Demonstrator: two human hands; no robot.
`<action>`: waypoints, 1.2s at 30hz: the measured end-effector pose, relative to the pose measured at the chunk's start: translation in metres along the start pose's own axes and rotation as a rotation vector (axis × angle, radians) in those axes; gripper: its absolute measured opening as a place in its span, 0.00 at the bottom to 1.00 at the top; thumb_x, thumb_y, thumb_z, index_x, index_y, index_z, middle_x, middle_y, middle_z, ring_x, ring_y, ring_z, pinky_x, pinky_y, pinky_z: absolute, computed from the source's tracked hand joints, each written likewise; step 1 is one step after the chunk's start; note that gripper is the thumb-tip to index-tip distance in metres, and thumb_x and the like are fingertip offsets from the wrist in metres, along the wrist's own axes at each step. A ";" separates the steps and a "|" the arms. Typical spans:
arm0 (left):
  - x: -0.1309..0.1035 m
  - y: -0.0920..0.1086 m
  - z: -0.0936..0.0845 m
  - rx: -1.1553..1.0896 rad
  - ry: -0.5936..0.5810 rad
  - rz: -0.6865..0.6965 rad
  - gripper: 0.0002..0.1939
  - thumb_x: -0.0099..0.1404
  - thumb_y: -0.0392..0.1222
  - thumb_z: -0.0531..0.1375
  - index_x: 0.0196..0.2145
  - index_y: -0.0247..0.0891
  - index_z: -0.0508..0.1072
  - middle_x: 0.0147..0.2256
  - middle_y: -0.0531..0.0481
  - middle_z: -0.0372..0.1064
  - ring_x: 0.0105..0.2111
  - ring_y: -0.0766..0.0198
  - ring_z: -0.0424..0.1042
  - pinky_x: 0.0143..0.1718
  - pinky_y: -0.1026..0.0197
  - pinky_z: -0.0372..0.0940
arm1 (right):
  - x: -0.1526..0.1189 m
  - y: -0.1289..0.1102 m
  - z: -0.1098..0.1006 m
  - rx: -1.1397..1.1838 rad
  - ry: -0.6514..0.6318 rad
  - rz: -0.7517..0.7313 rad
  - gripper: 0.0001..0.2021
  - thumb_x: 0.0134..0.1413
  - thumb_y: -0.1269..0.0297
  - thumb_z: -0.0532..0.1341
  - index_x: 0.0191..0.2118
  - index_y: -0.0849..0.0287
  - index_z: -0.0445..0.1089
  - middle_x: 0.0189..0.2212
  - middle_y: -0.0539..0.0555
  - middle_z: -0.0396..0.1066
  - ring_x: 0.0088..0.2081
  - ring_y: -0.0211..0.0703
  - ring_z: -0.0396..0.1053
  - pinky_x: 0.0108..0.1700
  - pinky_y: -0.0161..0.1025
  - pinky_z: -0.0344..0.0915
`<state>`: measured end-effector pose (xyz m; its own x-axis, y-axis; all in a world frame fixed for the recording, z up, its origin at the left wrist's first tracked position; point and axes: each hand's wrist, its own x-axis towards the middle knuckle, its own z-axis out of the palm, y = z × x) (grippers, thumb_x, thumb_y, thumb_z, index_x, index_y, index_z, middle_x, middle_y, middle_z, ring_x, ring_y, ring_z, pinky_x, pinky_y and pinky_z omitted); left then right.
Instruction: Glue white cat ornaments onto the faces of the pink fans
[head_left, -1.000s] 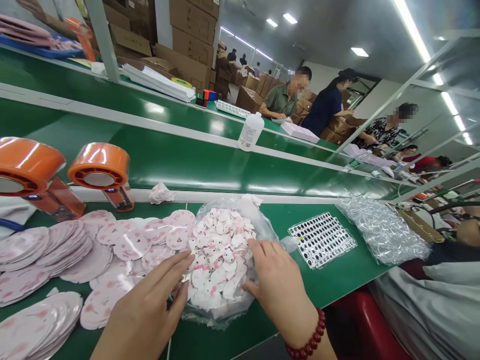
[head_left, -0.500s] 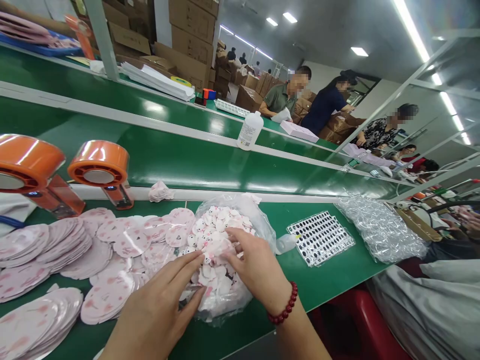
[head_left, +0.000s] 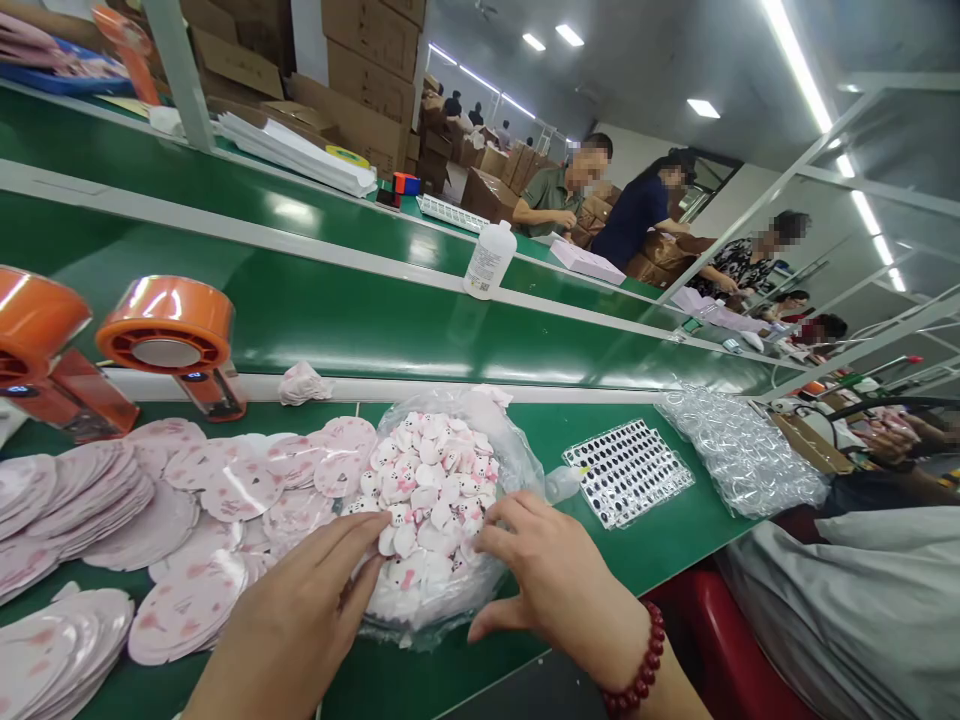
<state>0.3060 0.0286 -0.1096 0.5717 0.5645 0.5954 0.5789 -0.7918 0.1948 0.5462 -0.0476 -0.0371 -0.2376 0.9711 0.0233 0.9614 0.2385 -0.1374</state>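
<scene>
A clear plastic bag [head_left: 517,440] lies spread on the green bench, filled with small white cut-out pieces [head_left: 431,480] printed with faces and pink bows. My left hand [head_left: 307,600] rests at the bag's left side, fingers stretched out and thumb apart, fingertips touching the pieces. On the right side my right hand [head_left: 562,575], with a red bead bracelet [head_left: 641,665] at its wrist, has its fingers spread and tips at the edge of the pieces. Neither hand visibly holds anything. Stacks of round pink printed discs [head_left: 202,600] lie left of the bag.
Two orange handheld fans [head_left: 169,330] stand at the left. Right of the bag are a small squeeze bottle [head_left: 562,485], sheets of black oval stickers [head_left: 630,475] and a clear plastic pack [head_left: 742,450]. A white bottle [head_left: 490,260] stands on the ledge. Several people work farther off.
My right hand has moved right and down, off the middle of the pile, and its fingers have opened. My left hand has shifted slightly left. The view has turned a little.
</scene>
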 end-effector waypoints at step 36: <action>0.013 0.013 -0.003 -0.376 -0.049 -0.242 0.22 0.73 0.59 0.50 0.31 0.46 0.75 0.46 0.46 0.81 0.42 0.55 0.81 0.40 0.57 0.78 | 0.009 -0.005 -0.006 -0.154 -0.106 0.234 0.06 0.62 0.68 0.66 0.43 0.60 0.77 0.35 0.57 0.78 0.44 0.52 0.74 0.52 0.45 0.71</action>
<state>0.3193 0.0255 -0.0969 0.4781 0.7469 0.4622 0.4532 -0.6605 0.5986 0.5403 -0.0399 -0.0305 -0.0128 0.9953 -0.0958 0.9996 0.0153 0.0248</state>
